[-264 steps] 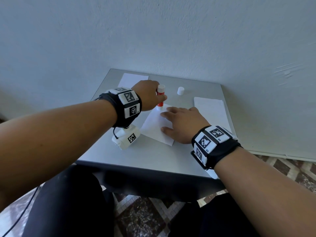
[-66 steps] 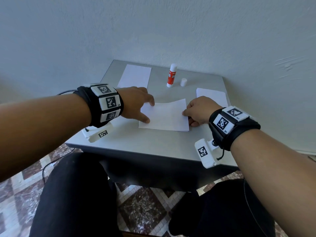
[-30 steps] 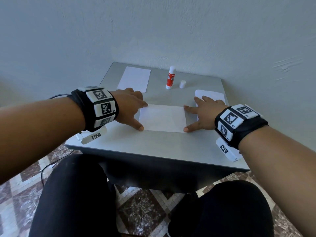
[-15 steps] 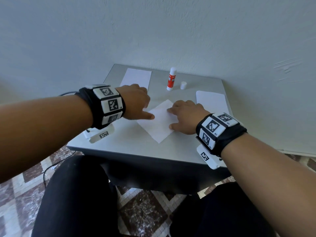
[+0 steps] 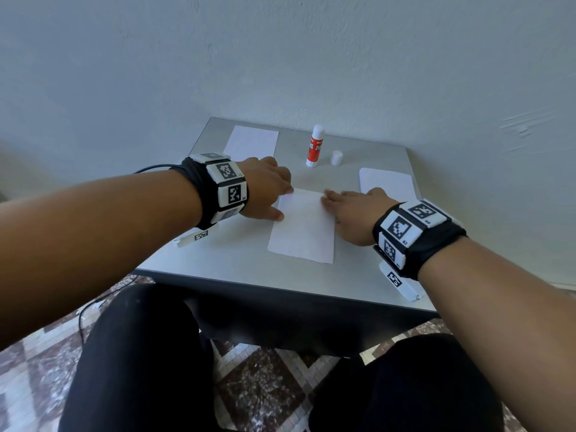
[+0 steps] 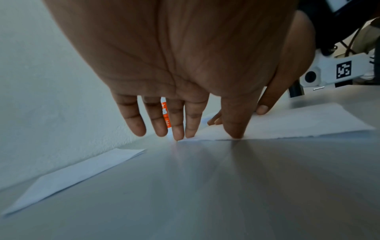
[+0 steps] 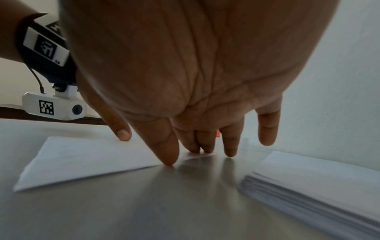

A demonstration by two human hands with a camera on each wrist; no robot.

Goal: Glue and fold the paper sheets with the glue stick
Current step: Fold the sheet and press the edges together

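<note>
Paper sheet (image 5: 304, 227), white and unmarked, lies flat in the middle of the grey table (image 5: 237, 269), its near short edge a little ragged and set back from the table's front edge, with bare tabletop before it. At far left a single sheet (image 5: 251, 144) lies near the back corner. The left hand (image 5: 265, 191) has its fingers straight; its thumb and fingertips (image 6: 236, 133) press the paper's left edge. Behind the paper the glue stick (image 5: 315, 146) stands upright and uncapped, its red-orange label carrying white lettering too blurred to read; its white cap (image 5: 336, 157) stands just beside it. The right hand (image 5: 355, 213) is likewise flat, fingers straight, thumb and fingertips (image 7: 168, 155) on the paper's right edge. At far right a stack of sheets (image 7: 314, 181) lies near the table's edge.
</note>
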